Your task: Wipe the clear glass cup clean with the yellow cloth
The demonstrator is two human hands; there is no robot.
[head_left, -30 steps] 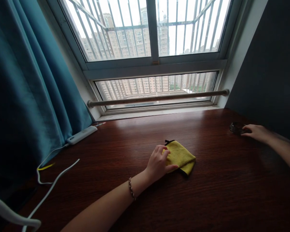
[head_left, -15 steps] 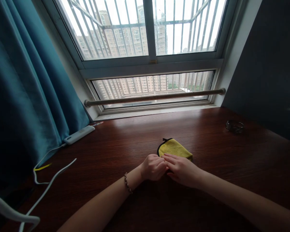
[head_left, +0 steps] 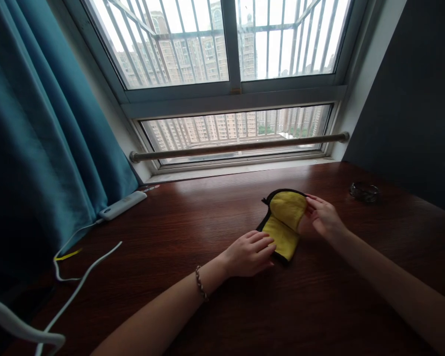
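A yellow cloth (head_left: 284, 227) with black edging lies partly unfolded, a crease across its middle and its far flap lifted. At its upper right edge, my right hand (head_left: 324, 215) pinches the cloth between thumb and fingers. My left hand (head_left: 249, 253), with a beaded bracelet on the wrist, lies over the cloth's lower left edge. Its fingers are loosely bent and resting on the fabric, with the thumb apart from them nearer to me.
The brown wooden surface (head_left: 193, 217) runs up to a barred window. A coiled bracelet-like ring (head_left: 364, 192) sits at the right. Along the left are a white power strip (head_left: 123, 205), white cables (head_left: 77, 287), a yellow strip (head_left: 67, 255) and a blue curtain (head_left: 55, 123).
The hands were together at the cloth's near edge and have parted. My right hand has moved up and right, lifting the far flap open. The left fist has loosened over the cloth.
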